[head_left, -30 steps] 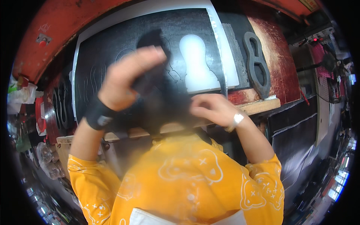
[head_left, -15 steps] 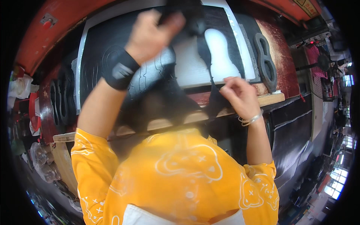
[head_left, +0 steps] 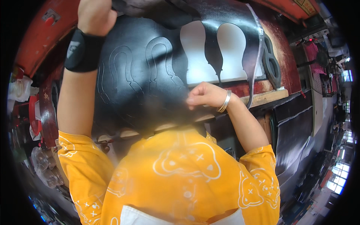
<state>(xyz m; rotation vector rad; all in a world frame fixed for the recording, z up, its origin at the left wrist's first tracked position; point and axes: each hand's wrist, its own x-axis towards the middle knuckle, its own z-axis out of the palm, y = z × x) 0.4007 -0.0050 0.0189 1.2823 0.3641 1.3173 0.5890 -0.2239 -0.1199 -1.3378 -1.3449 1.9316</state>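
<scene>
Wide, glossy black sheet (head_left: 140, 62), scored with horseshoe-shaped outlines (head_left: 120, 71): I see it beneath and left of the right fingertips. Two sole-shaped openings (head_left: 195, 52), pale surface showing: just beyond the right fingers. Right hand (head_left: 208, 94), silver bangles (head_left: 225, 101) at wrist: fingers curled, thumb and forefinger drawn together; I cannot tell whether they pinch the sheet. Left hand (head_left: 96, 18), black wristband (head_left: 84, 52): beside a dark flat piece (head_left: 155, 12); its finger state I cannot tell. Grey figure-eight frame (head_left: 273, 64): right of the right fingers, well apart.

Left arm (head_left: 77, 101) outstretched, left hand (head_left: 96, 17) far forward; right arm (head_left: 249, 125) bent, right hand (head_left: 206, 95) turned inward, fingers (head_left: 195, 100) curled
</scene>
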